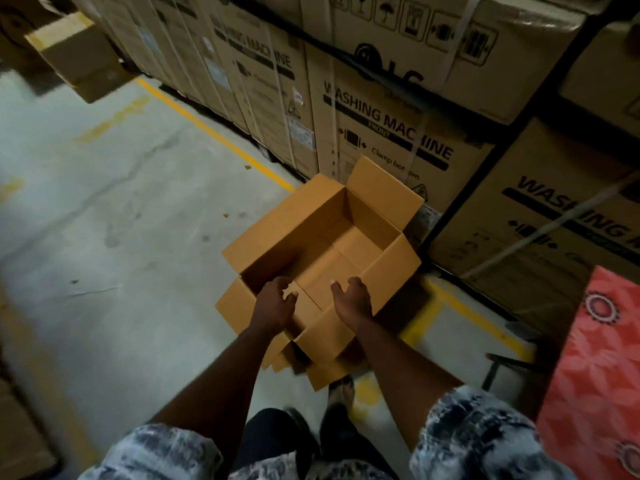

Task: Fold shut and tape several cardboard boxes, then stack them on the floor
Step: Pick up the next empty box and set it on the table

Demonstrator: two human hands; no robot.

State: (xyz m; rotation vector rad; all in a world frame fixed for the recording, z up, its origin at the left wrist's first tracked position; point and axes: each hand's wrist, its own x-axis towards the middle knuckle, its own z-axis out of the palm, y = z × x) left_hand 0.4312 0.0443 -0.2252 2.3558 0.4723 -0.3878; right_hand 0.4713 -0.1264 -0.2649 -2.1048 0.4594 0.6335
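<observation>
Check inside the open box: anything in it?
Nothing loose shows inside the open box: just its bare walls and folded bottom flaps. The left hand and right hand cover the near part of its floor, so that strip cannot be checked.

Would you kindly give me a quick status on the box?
Box open, flaps untaped. Above it left hand curled, right hand open. Nothing blocking.

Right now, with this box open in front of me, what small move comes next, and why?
Probably fold the short flap by your left hand inward first: the box has every flap out, and your right hand hovers open nearby.
</observation>
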